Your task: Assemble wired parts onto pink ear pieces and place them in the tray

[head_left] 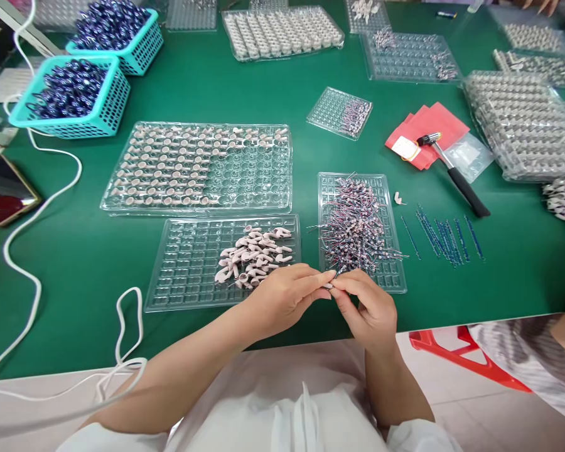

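- Pinching a small part [330, 286] between their fingertips, the left hand [282, 300] and the right hand [366, 312] meet just at the near edge of the wire tray [392, 277]. Both grips are closed on it, but what the part is cannot be told.
- The part may slip, since only fingertips hold it, and it could drop past the table edge nearer than the wire tray.
- The wire pile [355, 226] in this tray is tangled; a finger catching one lead could drag others out.
- The pink caps [253, 256], left of the wire tray, lie loose; the left wrist could scatter them.
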Demonstrator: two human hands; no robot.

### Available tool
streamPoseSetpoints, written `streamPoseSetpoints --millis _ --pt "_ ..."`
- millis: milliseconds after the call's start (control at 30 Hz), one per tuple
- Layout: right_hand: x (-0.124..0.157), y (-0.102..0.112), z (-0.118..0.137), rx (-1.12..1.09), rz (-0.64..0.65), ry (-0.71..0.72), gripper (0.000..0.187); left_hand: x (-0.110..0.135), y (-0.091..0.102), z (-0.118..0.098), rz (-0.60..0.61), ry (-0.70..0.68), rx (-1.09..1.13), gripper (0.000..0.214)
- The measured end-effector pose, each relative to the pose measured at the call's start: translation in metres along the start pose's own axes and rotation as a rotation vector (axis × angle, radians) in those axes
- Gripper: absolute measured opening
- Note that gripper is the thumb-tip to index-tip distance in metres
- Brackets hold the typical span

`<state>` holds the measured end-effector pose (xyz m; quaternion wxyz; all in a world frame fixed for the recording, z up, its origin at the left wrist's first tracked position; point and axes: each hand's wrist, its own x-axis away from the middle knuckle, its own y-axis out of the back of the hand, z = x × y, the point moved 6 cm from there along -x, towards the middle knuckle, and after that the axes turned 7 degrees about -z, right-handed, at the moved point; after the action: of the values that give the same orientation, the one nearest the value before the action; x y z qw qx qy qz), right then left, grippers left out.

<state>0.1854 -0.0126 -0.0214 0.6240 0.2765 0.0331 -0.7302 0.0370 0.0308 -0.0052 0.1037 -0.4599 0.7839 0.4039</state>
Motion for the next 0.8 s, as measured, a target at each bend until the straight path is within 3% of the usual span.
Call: streamPoseSetpoints --millis 400,633,800 --pt "0.0007 0.0012 0.0021 0.045 -0.028 0.090 0.041 0.0001 0.0005 -0.0012 0.009 -0.034 -0.040 0.039" --pt "0.0019 0.0025 0.0066 0.067 -0.074 0.141 0.046 -0.0006 0.0025 -0.0038 -0.047 -0.026 -0.003 0.041" --pt "0.0019 0.0043 0.0075 0.051 -0.122 0.111 0.043 -0.0034 0.0072 -0.0035 -0.013 0.125 0.034 0.037"
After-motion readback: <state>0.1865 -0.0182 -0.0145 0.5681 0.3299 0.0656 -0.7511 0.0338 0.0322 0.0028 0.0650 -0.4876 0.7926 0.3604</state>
